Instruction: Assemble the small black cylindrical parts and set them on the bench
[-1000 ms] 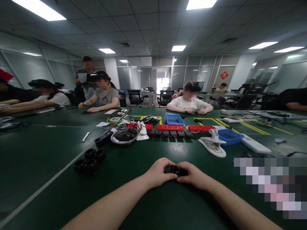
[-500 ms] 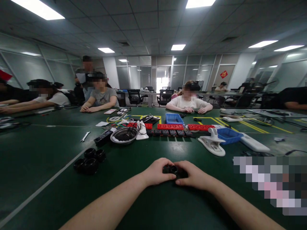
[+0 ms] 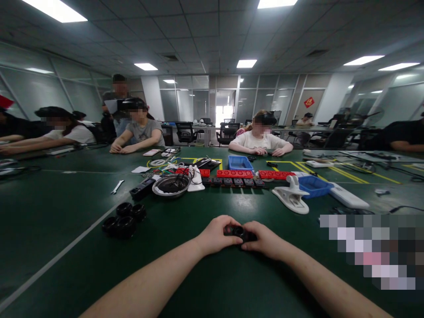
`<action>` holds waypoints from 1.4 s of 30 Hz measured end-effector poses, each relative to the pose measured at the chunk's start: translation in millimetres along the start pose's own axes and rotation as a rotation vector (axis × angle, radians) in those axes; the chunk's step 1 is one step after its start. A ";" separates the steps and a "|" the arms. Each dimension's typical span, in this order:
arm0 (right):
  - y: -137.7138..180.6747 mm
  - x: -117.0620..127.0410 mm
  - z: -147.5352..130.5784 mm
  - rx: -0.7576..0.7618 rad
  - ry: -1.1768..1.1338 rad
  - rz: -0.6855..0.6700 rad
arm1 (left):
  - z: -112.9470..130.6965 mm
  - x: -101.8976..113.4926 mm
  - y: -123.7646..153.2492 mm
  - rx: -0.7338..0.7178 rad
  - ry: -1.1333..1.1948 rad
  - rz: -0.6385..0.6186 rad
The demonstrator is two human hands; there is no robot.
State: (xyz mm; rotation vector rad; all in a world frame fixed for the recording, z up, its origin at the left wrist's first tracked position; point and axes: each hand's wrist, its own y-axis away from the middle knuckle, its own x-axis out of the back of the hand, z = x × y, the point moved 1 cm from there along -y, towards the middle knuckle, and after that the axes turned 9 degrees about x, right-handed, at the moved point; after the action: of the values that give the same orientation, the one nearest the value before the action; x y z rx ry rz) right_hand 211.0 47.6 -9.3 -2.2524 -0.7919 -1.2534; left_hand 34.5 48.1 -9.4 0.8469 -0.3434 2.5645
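Note:
Low over the green table, my left hand (image 3: 219, 235) and my right hand (image 3: 265, 241) meet around a small black part with a round ring (image 3: 238, 231) on it. The thumb and fingers of my left hand close on its left side. My right hand curls around its right side, fingers bent and thumb near the lower edge. Much of the part is hidden by the fingers, and its exact kind cannot be made out. To the left, several glossy black wheel-like rings (image 3: 124, 226) sit in a cluster.
Ahead lie a metal bowl (image 3: 155, 194), a white clip base (image 3: 291, 199), red socket strips (image 3: 234, 174), blue trays (image 3: 240, 162) and a black device (image 3: 141, 189). A wrench (image 3: 117, 187) rests at left. A co-worker (image 3: 260, 139) sits across the table.
Both hands stay around the black part, with only slight shifts of the fingers. The whole view has moved a little.

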 end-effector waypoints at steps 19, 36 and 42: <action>-1.0 6.5 1.5 0.159 -0.226 -0.027 | -4.2 4.1 -4.5 -0.032 0.087 -0.082; -4.6 -19.0 -10.1 -0.286 0.147 0.228 | -1.0 -12.8 -4.4 0.134 -0.025 0.176; 0.5 -13.6 -16.2 -0.102 0.076 0.216 | -1.6 -5.9 -4.2 0.057 0.009 0.055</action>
State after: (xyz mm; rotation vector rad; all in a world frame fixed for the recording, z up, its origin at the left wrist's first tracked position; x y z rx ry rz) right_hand 195.7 33.6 -13.1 -2.2843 -0.4526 -1.2923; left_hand 39.8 50.6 -13.9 0.8570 -0.2965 2.6399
